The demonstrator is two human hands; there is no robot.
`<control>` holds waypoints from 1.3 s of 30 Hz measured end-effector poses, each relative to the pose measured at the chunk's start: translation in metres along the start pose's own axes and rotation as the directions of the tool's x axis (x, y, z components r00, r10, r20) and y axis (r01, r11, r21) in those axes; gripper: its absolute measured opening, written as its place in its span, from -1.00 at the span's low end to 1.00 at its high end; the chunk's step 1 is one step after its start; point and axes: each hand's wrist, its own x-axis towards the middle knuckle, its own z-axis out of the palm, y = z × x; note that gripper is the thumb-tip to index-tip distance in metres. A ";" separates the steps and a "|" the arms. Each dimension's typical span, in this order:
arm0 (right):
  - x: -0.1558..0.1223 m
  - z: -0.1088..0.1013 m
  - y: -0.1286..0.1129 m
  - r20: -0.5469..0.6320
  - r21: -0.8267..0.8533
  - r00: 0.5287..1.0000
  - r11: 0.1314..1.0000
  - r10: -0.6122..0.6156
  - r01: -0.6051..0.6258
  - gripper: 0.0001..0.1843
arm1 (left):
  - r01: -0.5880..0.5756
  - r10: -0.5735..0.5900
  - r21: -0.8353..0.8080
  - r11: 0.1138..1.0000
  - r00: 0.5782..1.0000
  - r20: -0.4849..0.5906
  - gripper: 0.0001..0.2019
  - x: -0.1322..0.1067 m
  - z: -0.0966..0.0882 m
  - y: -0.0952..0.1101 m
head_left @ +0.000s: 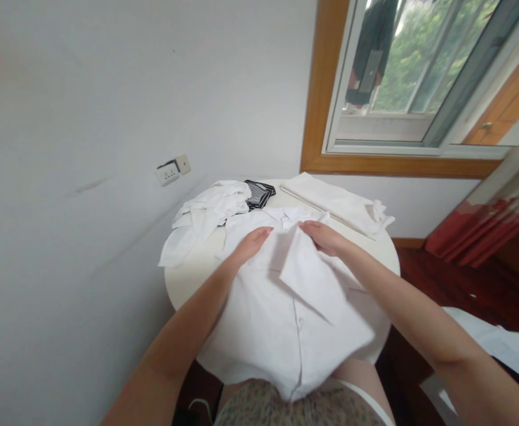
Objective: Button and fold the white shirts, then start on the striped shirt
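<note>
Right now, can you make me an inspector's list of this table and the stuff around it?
Surface: round white table, partly covered by cloth.
Job's things: white shirt, spread out, hanging over the near edge, one flap raised.
Clutter: crumpled white cloth, black-and-white striped cloth and folded white cloth along the far side.
Hands: left hand on the shirt, grip unclear; right hand pinching the raised flap.
Cables: apparently a white cord, low down.
Surroundings: wall socket, window, red-and-white curtain.

Tabletop (187, 279) pt. hidden under white shirt (259, 319); curtain (476, 222) cut off @ R edge; foliage (414, 47) outside blurry.
</note>
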 end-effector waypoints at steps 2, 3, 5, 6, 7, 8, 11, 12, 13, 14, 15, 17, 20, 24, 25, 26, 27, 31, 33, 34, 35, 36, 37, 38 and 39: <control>0.013 0.026 -0.003 0.081 0.033 0.997 0.999 0.018 -0.021 -0.57 | 0.088 -0.096 -0.176 0.980 0.995 -0.040 -0.43 -0.001 -0.013 0.000; 0.017 0.034 -0.004 0.148 0.002 0.989 1.000 0.008 -0.008 -0.54 | 0.132 -0.144 -0.229 0.964 0.989 -0.036 -0.40 -0.002 -0.020 0.001; 0.023 0.038 -0.006 0.258 -0.070 0.966 0.997 -0.021 0.040 -0.52 | 0.210 -0.216 -0.279 0.937 0.976 0.011 -0.35 -0.006 -0.031 0.003; 0.025 0.035 -0.006 0.290 -0.073 0.957 0.996 -0.023 0.046 -0.53 | 0.234 -0.233 -0.285 0.930 0.972 0.038 -0.34 -0.007 -0.034 0.003; 0.027 0.028 -0.005 0.297 -0.048 0.955 0.998 -0.018 0.034 -0.56 | 0.248 -0.239 -0.281 0.927 0.969 0.063 -0.33 -0.009 -0.036 0.004; 0.031 0.018 -0.003 0.277 -0.008 0.961 1.000 -0.005 0.007 -0.60 | 0.248 -0.233 -0.268 0.931 0.969 0.086 -0.33 -0.010 -0.037 0.004; 0.043 -0.023 0.011 0.093 0.003 0.995 1.000 0.023 -0.023 -0.69 | 0.206 -0.181 -0.191 0.960 0.973 0.144 -0.37 -0.010 -0.034 0.003; 0.048 -0.038 0.018 -0.014 -0.112 1.000 0.994 -0.005 0.003 -0.74 | 0.184 -0.159 -0.159 0.970 0.975 0.158 -0.39 -0.010 -0.032 0.003; 0.052 -0.053 0.027 -0.128 -0.288 0.990 0.958 -0.055 0.016 -0.78 | 0.149 -0.129 -0.127 0.981 0.979 0.158 -0.40 -0.011 -0.030 0.004; 0.056 -0.066 0.036 -0.190 -0.480 0.972 0.877 -0.139 0.031 -0.74 | 0.097 -0.085 -0.087 0.991 0.987 0.138 -0.43 -0.011 -0.029 0.005; 0.059 -0.078 0.046 -0.213 -0.635 0.954 0.772 -0.211 0.029 -0.66 | 0.026 -0.022 -0.035 0.999 0.995 0.099 -0.45 -0.013 -0.027 0.009; 0.064 -0.094 0.065 -0.229 -0.792 0.936 0.610 -0.266 -0.021 -0.50 | -0.153 0.153 0.109 0.982 0.988 0.012 -0.49 -0.017 -0.024 0.020; 0.070 -0.102 0.085 -0.279 -0.848 0.928 0.516 -0.248 -0.117 -0.51 | -0.365 0.362 0.305 0.880 0.930 0.069 -0.55 -0.025 -0.016 0.044; 0.074 -0.102 0.095 -0.242 -0.878 0.939 0.467 -0.245 -0.104 -0.65 | -0.497 0.420 0.350 0.794 0.865 0.275 -0.67 -0.029 -0.006 0.064; 0.074 -0.103 0.096 -0.239 -0.882 0.937 0.460 -0.254 -0.100 -0.66 | -0.505 0.424 0.346 0.791 0.860 0.285 -0.70 -0.029 -0.005 0.064; 0.073 -0.105 0.097 -0.243 -0.885 0.933 0.455 -0.265 -0.102 -0.66 | -0.505 0.427 0.339 0.793 0.859 0.282 -0.72 -0.027 -0.005 0.062; 0.072 -0.107 0.098 -0.253 -0.885 0.927 0.453 -0.277 -0.107 -0.66 | -0.502 0.427 0.328 0.800 0.861 0.275 -0.73 -0.026 -0.007 0.059; 0.067 -0.113 0.104 -0.290 -0.878 0.910 0.460 -0.295 -0.131 -0.62 | -0.456 0.399 0.233 0.859 0.881 0.253 -0.71 -0.022 -0.024 0.045; 0.065 -0.114 0.106 -0.296 -0.874 0.914 0.464 -0.279 -0.142 -0.59 | -0.414 0.364 0.198 0.888 0.898 0.247 -0.69 -0.021 -0.037 0.041; 0.065 -0.114 0.106 -0.299 -0.872 0.915 0.466 -0.272 -0.147 -0.59 | -0.394 0.344 0.193 0.898 0.905 0.248 -0.67 -0.021 -0.043 0.040; 0.065 -0.114 0.105 -0.304 -0.871 0.915 0.467 -0.266 -0.153 -0.59 | -0.375 0.324 0.198 0.906 0.913 0.249 -0.65 -0.020 -0.049 0.039; 0.065 -0.113 0.105 -0.312 -0.869 0.913 0.468 -0.264 -0.161 -0.59 | -0.350 0.299 0.213 0.912 0.924 0.238 -0.62 -0.019 -0.054 0.038; 0.065 -0.112 0.104 -0.320 -0.867 0.911 0.467 -0.260 -0.172 -0.61 | -0.316 0.268 0.236 0.919 0.940 0.212 -0.58 -0.018 -0.058 0.036; 0.064 -0.111 0.102 -0.329 -0.867 0.910 0.464 -0.252 -0.185 -0.62 | -0.272 0.231 0.264 0.925 0.957 0.175 -0.55 -0.017 -0.062 0.034; 0.064 -0.109 0.101 -0.335 -0.867 0.911 0.458 -0.241 -0.198 -0.63 | -0.222 0.191 0.293 0.930 0.973 0.132 -0.51 -0.016 -0.064 0.032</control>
